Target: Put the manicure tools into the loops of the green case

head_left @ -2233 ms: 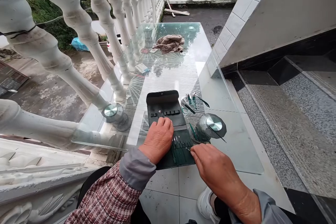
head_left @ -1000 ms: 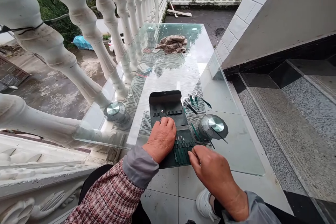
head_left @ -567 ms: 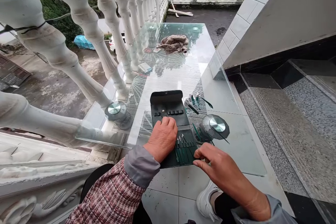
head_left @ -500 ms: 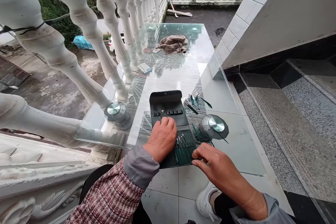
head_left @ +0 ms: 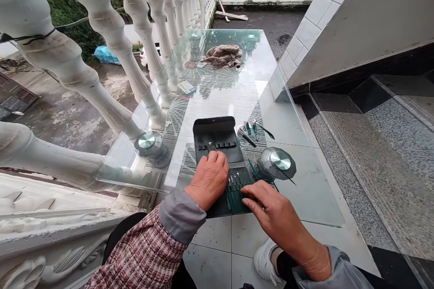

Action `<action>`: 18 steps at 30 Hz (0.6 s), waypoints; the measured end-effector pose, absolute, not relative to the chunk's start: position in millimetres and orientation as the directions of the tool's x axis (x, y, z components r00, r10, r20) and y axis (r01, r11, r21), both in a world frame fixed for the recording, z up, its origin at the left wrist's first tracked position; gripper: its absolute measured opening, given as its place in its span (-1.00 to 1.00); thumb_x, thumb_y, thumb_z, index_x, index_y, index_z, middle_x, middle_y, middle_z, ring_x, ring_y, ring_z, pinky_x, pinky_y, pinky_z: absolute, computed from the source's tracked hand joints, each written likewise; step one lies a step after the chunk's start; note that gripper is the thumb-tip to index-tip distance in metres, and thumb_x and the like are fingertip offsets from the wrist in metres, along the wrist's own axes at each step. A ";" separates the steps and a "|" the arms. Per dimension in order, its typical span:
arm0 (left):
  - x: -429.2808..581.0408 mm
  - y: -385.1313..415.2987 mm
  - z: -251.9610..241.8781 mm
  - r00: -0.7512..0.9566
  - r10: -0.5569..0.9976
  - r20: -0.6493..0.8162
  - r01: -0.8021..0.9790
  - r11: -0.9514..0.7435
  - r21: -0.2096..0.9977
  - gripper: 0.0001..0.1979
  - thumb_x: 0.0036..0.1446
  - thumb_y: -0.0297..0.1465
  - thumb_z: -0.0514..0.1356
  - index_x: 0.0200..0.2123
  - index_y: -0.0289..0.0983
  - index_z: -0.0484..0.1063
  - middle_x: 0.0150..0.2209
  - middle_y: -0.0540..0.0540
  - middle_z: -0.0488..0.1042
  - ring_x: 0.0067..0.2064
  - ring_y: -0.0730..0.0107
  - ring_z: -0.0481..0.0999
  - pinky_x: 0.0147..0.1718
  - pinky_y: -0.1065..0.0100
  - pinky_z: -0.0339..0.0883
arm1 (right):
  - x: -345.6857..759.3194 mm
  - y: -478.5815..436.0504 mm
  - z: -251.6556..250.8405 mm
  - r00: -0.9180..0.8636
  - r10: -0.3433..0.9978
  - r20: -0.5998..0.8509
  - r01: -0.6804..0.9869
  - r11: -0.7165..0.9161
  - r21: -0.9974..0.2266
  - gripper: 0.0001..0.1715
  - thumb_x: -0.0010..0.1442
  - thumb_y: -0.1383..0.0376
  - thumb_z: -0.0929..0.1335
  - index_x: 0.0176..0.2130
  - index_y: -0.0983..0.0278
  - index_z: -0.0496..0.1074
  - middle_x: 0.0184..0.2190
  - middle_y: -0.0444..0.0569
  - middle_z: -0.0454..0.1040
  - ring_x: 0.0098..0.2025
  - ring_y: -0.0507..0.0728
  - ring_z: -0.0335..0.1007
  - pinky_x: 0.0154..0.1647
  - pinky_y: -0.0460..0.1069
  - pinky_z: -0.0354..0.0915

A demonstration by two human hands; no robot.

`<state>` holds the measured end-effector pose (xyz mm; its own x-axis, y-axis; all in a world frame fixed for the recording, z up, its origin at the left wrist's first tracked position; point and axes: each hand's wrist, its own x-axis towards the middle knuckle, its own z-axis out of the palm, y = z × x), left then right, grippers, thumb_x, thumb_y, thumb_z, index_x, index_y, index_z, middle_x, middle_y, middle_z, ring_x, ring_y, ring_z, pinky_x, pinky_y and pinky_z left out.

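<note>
A black manicure case [head_left: 217, 134] lies unfolded on the glass table. Its upper part has a snap and a row of elastic loops. In the lower part, several slim green-handled manicure tools [head_left: 233, 194] sit side by side with metal tips up. My left hand [head_left: 210, 178] is closed, its curled fingers pressing on the left of the case and hiding that part. Over the right edge of the tool row is my right hand [head_left: 266, 203], thumb and forefinger apart, nothing visible between them. Nail clippers [head_left: 250, 131] and other small tools lie right of the case.
The glass table [head_left: 291, 122] rests on faceted supports with round metal caps [head_left: 280, 160]. A crumpled cloth [head_left: 224, 56] and a small box [head_left: 186, 87] lie farther back. White balusters [head_left: 129, 49] line the left; stone steps [head_left: 359, 144] rise at right.
My right hand has moved left onto the tool row, its thumb and forefinger spreading apart. My left hand and the case have stayed in place.
</note>
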<state>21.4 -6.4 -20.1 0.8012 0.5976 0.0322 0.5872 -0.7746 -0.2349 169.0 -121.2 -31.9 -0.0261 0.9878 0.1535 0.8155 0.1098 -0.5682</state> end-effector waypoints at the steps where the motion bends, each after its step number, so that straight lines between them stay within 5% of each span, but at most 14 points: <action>1: 21.5 -6.3 -19.9 0.801 0.598 0.032 0.588 -0.774 -0.236 -0.71 0.20 -0.46 -0.01 -0.04 -0.42 0.32 -0.15 -0.24 0.31 -0.19 0.21 0.29 -0.40 0.30 0.21 | 166.1 -121.7 -33.6 -0.034 0.985 0.169 0.827 0.123 -0.549 -0.80 0.22 0.35 0.21 -0.18 0.23 0.37 -0.36 -0.05 0.36 -0.32 0.06 0.31 -0.32 -0.05 0.27; 8: 22.1 -5.9 -20.5 0.802 0.597 0.012 0.583 -0.777 -0.239 -0.70 0.18 -0.49 0.01 -0.03 -0.42 0.31 -0.10 -0.27 0.30 -0.18 0.21 0.29 -0.39 0.30 0.22 | 174.8 -119.9 -33.1 -0.015 0.963 0.269 0.843 0.157 -0.515 -0.77 0.22 0.34 0.23 -0.13 0.23 0.38 -0.34 -0.05 0.39 -0.28 0.07 0.33 -0.25 -0.03 0.27; 14: 20.8 -5.3 -20.8 0.805 0.593 0.010 0.577 -0.780 -0.241 -0.69 0.14 -0.52 0.02 -0.04 -0.42 0.32 -0.11 -0.27 0.30 -0.20 0.22 0.29 -0.41 0.29 0.20 | 223.1 -108.9 -27.0 0.375 0.857 0.354 0.844 -0.157 -0.514 -0.86 0.16 0.28 0.28 -0.26 0.23 0.41 -0.35 -0.07 0.45 -0.33 0.08 0.37 -0.31 -0.03 0.24; 18: 20.6 -5.1 -21.3 0.805 0.593 0.009 0.577 -0.779 -0.247 -0.70 0.15 -0.51 0.03 -0.04 -0.42 0.32 -0.10 -0.28 0.30 -0.19 0.23 0.28 -0.41 0.30 0.19 | 223.0 -102.2 -33.7 0.321 0.894 0.311 0.843 -0.120 -0.524 -0.89 0.15 0.28 0.28 -0.36 0.24 0.39 -0.40 -0.11 0.44 -0.36 0.06 0.33 -0.34 -0.06 0.21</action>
